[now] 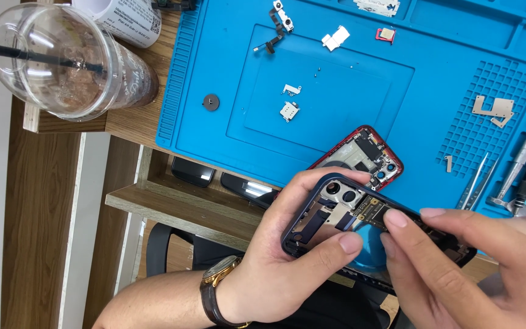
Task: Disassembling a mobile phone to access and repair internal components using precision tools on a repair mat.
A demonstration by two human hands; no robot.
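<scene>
Hands meet at the lower centre of the frame over an opened dark-blue phone frame (330, 210). Left hand (287, 256), wearing a brown-strapped wristwatch (214, 286), cradles the frame from below, fingers curled over its upper edge and thumb pressed on the near side. Right hand (458, 262) comes in from the lower right, thumb and forefinger pinched narrowly on parts inside the frame beside a blue suction cup (369, 247). Just beyond the held frame, a second opened phone with a red rim (363, 152) lies on the blue mat (226, 134) covering the worktop. Small metal brackets (290, 100) lie mid-mat. Tweezers (476, 183) and a screwdriver (522, 164) lie at right. A clear plastic cup with a straw (62, 61) stands at upper left.
</scene>
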